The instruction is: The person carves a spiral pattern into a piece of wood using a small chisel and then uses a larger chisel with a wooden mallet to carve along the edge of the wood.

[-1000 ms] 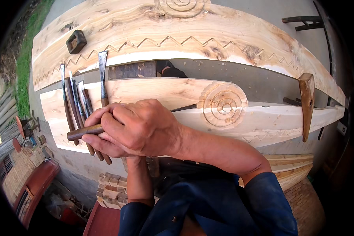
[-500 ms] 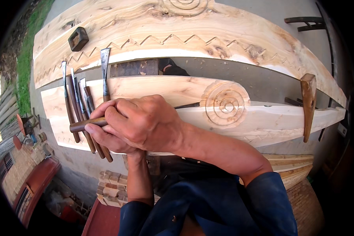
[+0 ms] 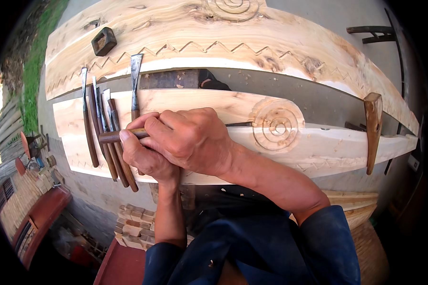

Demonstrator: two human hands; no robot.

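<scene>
Both my hands are wrapped round a carving chisel with a brown wooden handle (image 3: 110, 137). My right hand (image 3: 195, 140) lies over my left hand (image 3: 152, 159), and the fingers of both are curled in. The dark blade (image 3: 240, 124) sticks out to the right, its tip at the left edge of a carved ring pattern (image 3: 286, 135) on the near plank (image 3: 190, 96). Left of my hands several wooden-handled chisels (image 3: 91, 137) lie side by side across this plank. A wider flat chisel (image 3: 135, 78) lies close by, its lower end hidden behind my fingers.
Beyond lies a larger plank (image 3: 176, 28) with a carved zigzag and rings, and a small dark square block (image 3: 103, 41) on it. A wooden mallet-like piece (image 3: 373, 128) stands at the far right end. Small wood blocks (image 3: 134, 223) are piled near me at the lower left.
My hands and the chisel have moved a little to the right, the blade tip coming further onto the ring edge. The whole view has shifted slightly.
</scene>
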